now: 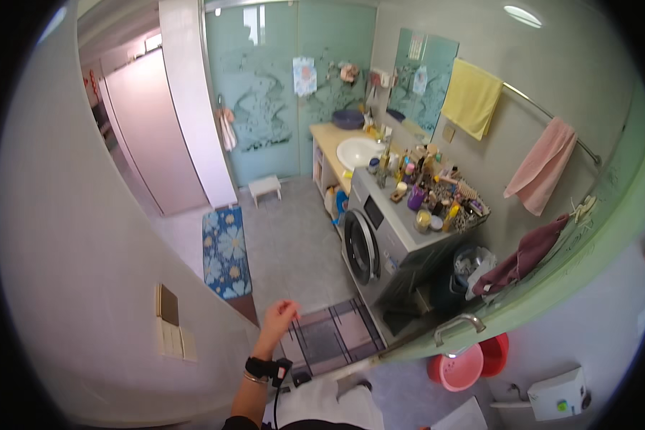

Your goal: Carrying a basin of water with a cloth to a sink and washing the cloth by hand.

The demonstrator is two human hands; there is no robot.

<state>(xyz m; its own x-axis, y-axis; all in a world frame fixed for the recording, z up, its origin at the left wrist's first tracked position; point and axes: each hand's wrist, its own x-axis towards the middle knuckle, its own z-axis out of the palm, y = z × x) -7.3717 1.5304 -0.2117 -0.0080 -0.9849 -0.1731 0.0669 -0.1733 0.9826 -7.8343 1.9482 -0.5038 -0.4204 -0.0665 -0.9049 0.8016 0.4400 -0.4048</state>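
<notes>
My left hand (281, 314) reaches forward in the lower middle, its fingers loosely curled together with nothing visible in them. A black strap with a small device and cord (272, 369) goes round that wrist, beside a bangle. Beyond the hand lies a checked grey and pink floor mat (337, 337), which the hand does not touch. To the right stands a green glass door (523, 287) with a metal handle (460, 327). My right hand is out of view.
A washing machine (398, 240) loaded with bottles stands beside a washbasin (360, 153). A blue flowered mat (226, 251) and a white stool (265, 188) are on the floor. Pink and red basins (460, 369) sit behind the door. Light switches (173, 338) are on the left wall.
</notes>
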